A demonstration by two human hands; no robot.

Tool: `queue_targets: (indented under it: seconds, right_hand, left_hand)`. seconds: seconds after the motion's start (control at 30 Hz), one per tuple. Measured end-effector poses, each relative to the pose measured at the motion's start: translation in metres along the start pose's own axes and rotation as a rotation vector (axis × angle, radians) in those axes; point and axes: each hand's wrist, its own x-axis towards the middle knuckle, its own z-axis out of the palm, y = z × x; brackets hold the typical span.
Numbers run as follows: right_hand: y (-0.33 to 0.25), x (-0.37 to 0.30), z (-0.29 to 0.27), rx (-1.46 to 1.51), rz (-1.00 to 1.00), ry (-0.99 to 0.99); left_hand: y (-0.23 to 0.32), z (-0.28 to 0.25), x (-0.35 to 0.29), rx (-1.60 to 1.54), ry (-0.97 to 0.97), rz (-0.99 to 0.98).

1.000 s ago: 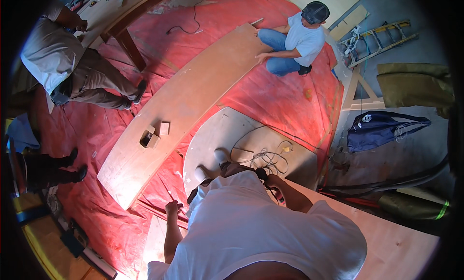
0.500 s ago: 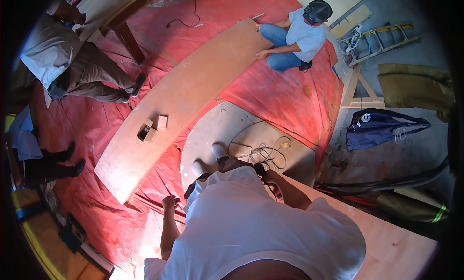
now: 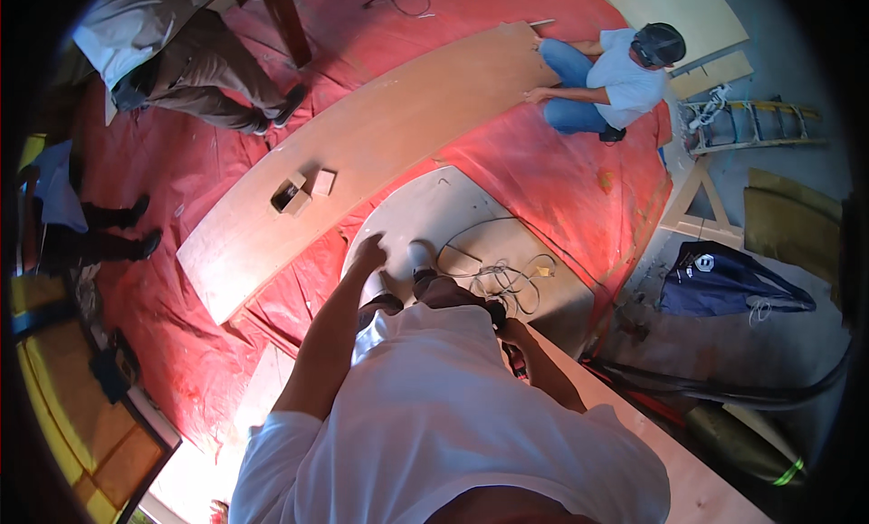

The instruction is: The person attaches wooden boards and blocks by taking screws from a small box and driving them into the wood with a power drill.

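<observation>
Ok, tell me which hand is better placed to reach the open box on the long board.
Probably the left hand: it is stretched forward, nearer the open box on the long board, with nothing visible in it. The right hand is farther from the box, near a dark object.

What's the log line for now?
left hand: above rounded board | right hand: at dark object, grip unclear | open box: on long board

A head-worn fisheye view looks steeply down, the wearer's white shirt (image 3: 453, 388) near, the red floor sheet (image 3: 543, 173) farther off.
</observation>
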Motion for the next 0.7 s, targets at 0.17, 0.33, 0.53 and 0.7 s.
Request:
queue_targets:
  seconds: [0.17,0.33,0.53,0.7]
  right_hand:
    - [0.020,-0.009,0.019,0.000,0.069,-0.007]
    - [0.049,-0.019,0.049,0.294,0.271,-0.047]
    - [0.069,-0.029,0.073,0.633,0.210,-0.033]
    - [0.078,-0.012,0.082,0.716,0.193,-0.068]
  left_hand:
    - [0.142,0.013,0.037,0.302,-0.003,0.075]
    - [0.139,0.038,0.066,0.474,0.053,0.223]
    - [0.099,0.054,0.076,0.574,-0.033,0.148]
    - [0.120,0.032,0.031,0.424,0.010,-0.051]
